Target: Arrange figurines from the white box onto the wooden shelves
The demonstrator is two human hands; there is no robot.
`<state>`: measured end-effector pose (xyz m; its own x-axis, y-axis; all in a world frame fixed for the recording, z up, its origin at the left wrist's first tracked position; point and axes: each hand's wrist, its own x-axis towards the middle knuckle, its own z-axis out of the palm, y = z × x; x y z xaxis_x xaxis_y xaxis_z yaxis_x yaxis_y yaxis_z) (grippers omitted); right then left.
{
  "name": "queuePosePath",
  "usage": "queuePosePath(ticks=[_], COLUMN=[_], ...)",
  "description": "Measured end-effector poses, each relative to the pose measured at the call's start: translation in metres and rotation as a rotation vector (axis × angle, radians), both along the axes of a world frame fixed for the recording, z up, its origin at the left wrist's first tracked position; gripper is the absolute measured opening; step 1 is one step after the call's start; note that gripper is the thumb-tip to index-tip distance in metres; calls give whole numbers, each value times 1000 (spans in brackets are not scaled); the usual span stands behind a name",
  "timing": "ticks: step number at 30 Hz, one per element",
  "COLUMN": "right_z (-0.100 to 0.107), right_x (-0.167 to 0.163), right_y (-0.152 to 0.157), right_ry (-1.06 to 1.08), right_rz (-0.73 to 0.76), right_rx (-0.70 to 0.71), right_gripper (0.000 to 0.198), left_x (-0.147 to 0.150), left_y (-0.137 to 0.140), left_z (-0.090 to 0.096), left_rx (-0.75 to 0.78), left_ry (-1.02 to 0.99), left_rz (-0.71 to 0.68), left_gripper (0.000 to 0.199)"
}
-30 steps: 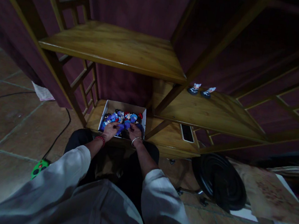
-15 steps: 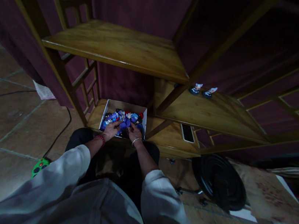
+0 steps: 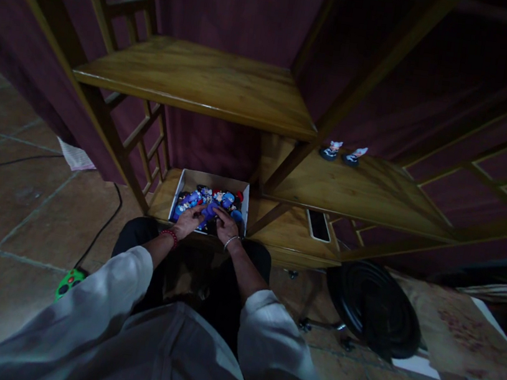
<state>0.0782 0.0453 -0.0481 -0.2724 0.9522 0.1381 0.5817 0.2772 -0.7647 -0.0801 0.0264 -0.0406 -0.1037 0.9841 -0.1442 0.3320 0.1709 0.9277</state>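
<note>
A shallow white box (image 3: 246,203) full of small colourful figurines (image 3: 227,199) sits on the low shelf in front of my knees. Over its near edge, my left hand (image 3: 189,221) has its fingers closed on a small purple figurine (image 3: 209,211). From the other side, my right hand (image 3: 226,226) meets the same purple piece with its fingertips, thumb and fingers drawn together. Fine detail of the piece is too small and dark to make out, and the fingers partly cover it.
Two small figurines (image 3: 331,150) stand on the right-hand shelf (image 3: 358,186). A phone (image 3: 319,225) lies on the lower shelf. An upper wooden shelf (image 3: 198,78) overhangs the box. A green game controller (image 3: 69,282) is on the floor at left, and a black round stool (image 3: 373,307) at right.
My right hand has shifted slightly left, its fingers now reaching across to the purple piece near my left hand. A round purple base that showed between the hands is now mostly covered.
</note>
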Motion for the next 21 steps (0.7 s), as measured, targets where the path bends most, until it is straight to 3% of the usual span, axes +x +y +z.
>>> queuePosePath(ticks=[8, 15, 21], right_z=[-21, -28, -26], right_x=[5, 8, 5], right_y=[5, 5, 5], right_ry=[311, 340, 399], right_rz=[-16, -39, 28], right_rx=[-50, -132, -137], right_gripper=[46, 45, 40], left_x=[-2, -3, -1], left_y=[4, 4, 7], left_z=[-14, -15, -15], left_rx=[12, 2, 3], left_ry=[-17, -58, -215], left_rz=[0, 9, 104], left_gripper=[41, 43, 36])
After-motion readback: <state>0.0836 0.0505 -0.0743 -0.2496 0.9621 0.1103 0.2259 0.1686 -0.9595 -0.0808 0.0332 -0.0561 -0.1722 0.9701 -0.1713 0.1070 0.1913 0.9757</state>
